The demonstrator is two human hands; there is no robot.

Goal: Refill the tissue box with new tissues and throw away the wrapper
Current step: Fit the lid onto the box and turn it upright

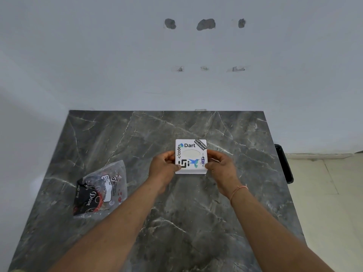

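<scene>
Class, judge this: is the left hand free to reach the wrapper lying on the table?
Probably yes. The wrapper lies on bare table beside the left hand, nothing between them, but that hand must first release its grip on the tissue box.

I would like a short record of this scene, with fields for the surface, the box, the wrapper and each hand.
surface: dark marble table
tissue box: white, stickered, oval opening up
wrapper: flat on table, left of box, untouched
left hand: grips box's left side
right hand: grips box's right side
</scene>
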